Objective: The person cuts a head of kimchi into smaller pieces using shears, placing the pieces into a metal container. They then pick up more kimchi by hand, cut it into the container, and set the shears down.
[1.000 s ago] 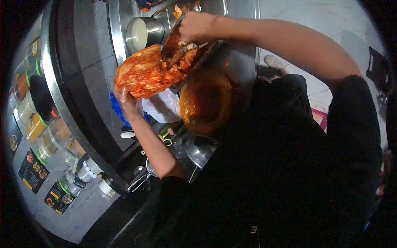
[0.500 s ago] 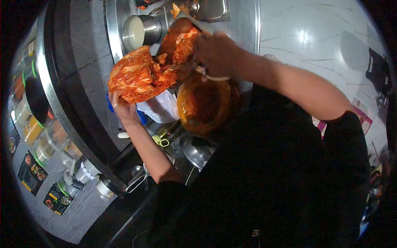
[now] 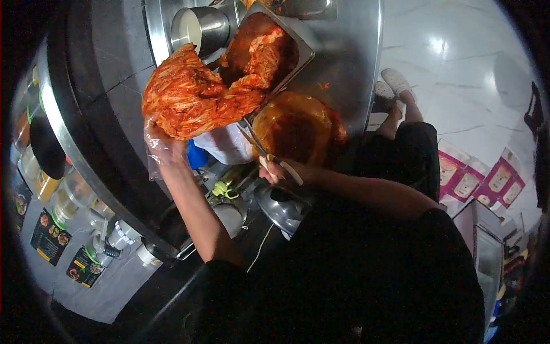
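A large bunch of red, sauce-coated kimchi cabbage (image 3: 186,100) rests on my left hand (image 3: 163,143), which wears a clear plastic glove and grips it from below. One end of the cabbage trails over the rim into a rectangular metal pan (image 3: 309,54), where more red cabbage lies. My right hand (image 3: 279,172) is closed around the pale handles of a pair of scissors (image 3: 251,137). Their blades point up and left, just below the cabbage and apart from it. Beside them is a round bowl (image 3: 269,117) smeared with red-orange sauce.
A steel pot (image 3: 213,27) with pale contents stands behind the cabbage. Below are a white bag (image 3: 223,143), a yellow-green handled tool (image 3: 224,190) and a metal lid (image 3: 278,206). Lidded containers (image 3: 66,203) line the left shelf. A light clog (image 3: 395,80) shows on the floor.
My right hand has moved from above the metal pan down toward my body with the scissors, uncovering the pan. My left hand still holds the cabbage, slightly higher and further left.
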Demonstrator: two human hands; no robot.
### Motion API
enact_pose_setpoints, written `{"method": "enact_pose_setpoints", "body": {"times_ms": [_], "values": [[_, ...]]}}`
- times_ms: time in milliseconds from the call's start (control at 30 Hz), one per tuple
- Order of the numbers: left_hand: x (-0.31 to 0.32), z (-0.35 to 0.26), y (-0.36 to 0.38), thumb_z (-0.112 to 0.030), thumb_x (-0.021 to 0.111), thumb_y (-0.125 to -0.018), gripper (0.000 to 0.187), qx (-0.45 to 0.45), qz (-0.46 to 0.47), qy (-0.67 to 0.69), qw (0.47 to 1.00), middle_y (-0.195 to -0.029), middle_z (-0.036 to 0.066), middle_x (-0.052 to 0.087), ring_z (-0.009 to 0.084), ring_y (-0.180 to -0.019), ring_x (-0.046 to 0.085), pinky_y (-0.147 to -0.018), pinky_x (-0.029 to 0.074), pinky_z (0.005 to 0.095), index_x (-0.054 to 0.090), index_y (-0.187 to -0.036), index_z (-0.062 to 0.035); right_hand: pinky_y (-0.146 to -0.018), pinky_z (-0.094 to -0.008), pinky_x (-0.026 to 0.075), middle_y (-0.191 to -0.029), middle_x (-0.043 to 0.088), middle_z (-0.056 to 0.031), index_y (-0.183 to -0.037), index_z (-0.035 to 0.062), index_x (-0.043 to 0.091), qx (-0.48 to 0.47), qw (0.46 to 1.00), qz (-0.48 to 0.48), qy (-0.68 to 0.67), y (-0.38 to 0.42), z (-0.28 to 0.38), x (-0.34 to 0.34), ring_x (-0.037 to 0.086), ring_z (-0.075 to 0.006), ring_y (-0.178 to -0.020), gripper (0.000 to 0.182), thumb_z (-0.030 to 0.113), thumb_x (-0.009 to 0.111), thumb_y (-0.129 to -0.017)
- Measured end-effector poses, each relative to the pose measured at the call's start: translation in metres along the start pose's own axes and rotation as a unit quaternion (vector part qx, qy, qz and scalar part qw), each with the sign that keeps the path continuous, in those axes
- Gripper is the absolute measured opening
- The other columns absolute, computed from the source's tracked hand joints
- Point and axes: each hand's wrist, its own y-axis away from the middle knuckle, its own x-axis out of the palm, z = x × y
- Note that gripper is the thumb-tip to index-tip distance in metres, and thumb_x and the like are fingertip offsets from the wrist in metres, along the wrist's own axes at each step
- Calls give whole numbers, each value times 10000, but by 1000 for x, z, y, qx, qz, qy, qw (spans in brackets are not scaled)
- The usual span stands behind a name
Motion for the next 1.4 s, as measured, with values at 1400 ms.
{"method": "enact_pose_setpoints", "body": {"times_ms": [1400], "values": [[-37, -17, 5, -184, 559, -901, 500, -14, -3, -1, 1000, -1338, 192, 601, 348, -1228, 590, -1062, 478, 517, 517, -1356, 20, -529, -286, 398, -639, 493, 28, -785, 106, 546, -3, 961, -181, 207, -1, 48, 38, 504, -99, -554, 438, 496, 676, -937]]}}
